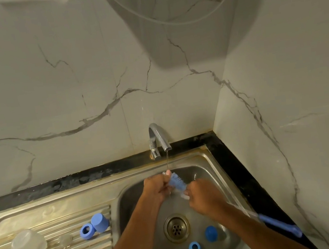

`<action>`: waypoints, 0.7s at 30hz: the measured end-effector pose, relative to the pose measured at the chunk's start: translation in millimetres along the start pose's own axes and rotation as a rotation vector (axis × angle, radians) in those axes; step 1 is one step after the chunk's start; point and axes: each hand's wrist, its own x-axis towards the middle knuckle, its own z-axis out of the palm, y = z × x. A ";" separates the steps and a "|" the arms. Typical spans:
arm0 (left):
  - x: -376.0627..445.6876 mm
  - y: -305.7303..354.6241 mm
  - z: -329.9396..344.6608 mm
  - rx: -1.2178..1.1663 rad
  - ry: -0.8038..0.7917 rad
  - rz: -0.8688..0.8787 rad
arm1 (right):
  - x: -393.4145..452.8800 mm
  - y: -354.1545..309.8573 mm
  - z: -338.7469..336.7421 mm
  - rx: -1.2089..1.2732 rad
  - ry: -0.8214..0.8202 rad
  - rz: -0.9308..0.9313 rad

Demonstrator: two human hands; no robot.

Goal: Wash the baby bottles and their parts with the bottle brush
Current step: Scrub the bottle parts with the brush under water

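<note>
While a thin stream falls from the chrome tap (159, 138), the left grip (155, 187) and right grip (202, 197) clamp the bristly blue bottle brush (176, 183); below them in the steel sink (211, 160) lie a round blue cap (211, 233) and ring (194, 248)

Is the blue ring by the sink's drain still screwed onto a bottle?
No, the blue ring lies loose in the sink, beside a blue cap.

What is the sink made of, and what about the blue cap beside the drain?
The sink looks like stainless steel: grey, shiny, with dull reflections and ridges pressed into its draining side. The blue cap is probably plastic: one smooth, even colour with a soft sheen, though that's only a guess from its look.
</note>
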 end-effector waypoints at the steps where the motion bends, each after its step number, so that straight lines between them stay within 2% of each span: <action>1: -3.0 -0.4 -2.4 -0.063 -0.023 0.010 | 2.5 1.4 -0.1 0.174 -0.042 0.040; 4: -0.1 0.6 -14.0 -0.274 -0.183 0.018 | 4.4 1.6 -13.4 0.729 -0.210 0.234; 6: 0.2 3.3 -18.5 -0.304 -0.256 0.020 | 1.8 3.2 -21.7 1.086 -0.333 0.365; 8: -1.2 6.1 -16.7 -0.318 -0.262 0.020 | -0.1 6.7 -25.3 1.300 -0.427 0.417; 14: 0.0 -3.2 -4.9 -0.563 -0.170 -0.095 | 0.0 11.3 -27.5 1.432 -0.551 0.505; 21: 8.6 -5.4 -11.8 -0.705 -0.002 -0.122 | -7.1 21.4 -30.7 1.329 -0.576 0.586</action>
